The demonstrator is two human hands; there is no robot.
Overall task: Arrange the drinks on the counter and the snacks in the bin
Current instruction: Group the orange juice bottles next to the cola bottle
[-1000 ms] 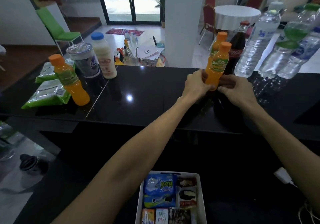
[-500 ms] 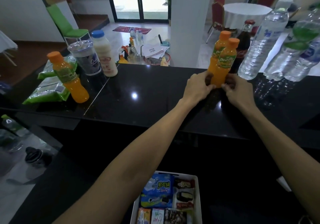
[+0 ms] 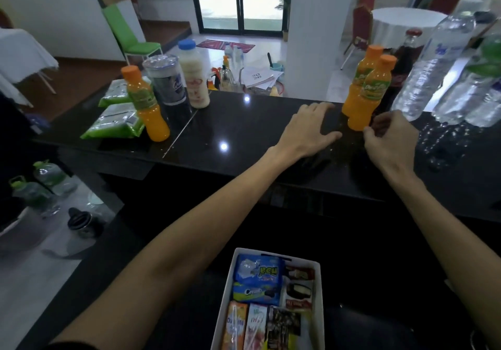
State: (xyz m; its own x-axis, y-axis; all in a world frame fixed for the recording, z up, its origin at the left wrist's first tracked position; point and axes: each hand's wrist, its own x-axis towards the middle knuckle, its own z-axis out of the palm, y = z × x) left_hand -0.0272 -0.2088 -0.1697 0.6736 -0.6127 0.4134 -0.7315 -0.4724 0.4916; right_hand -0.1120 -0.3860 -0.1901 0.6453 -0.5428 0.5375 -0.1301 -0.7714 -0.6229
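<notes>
Left hand (image 3: 306, 130): laid flat on the counter (image 3: 244, 132), fingers spread, nothing held.
Right hand (image 3: 390, 135): fingers curled just beside the base of the front orange bottle (image 3: 366, 100); whether it is touched cannot be told.
Done: two orange bottles stood upright between the hands' fingertips; cola bottle (image 3: 404, 70) and water bottles (image 3: 433, 70) grouped beyond the right hand; snacks (image 3: 257, 271) packed in the bin (image 3: 273, 250), down between the forearms.
Left: third orange bottle (image 3: 145, 105), cup (image 3: 165, 84), milk bottle (image 3: 192, 78) and green packs (image 3: 116, 122) are well left of the left hand; about half is judged done.
Look: front bottle full, orange cap, green label.
</notes>
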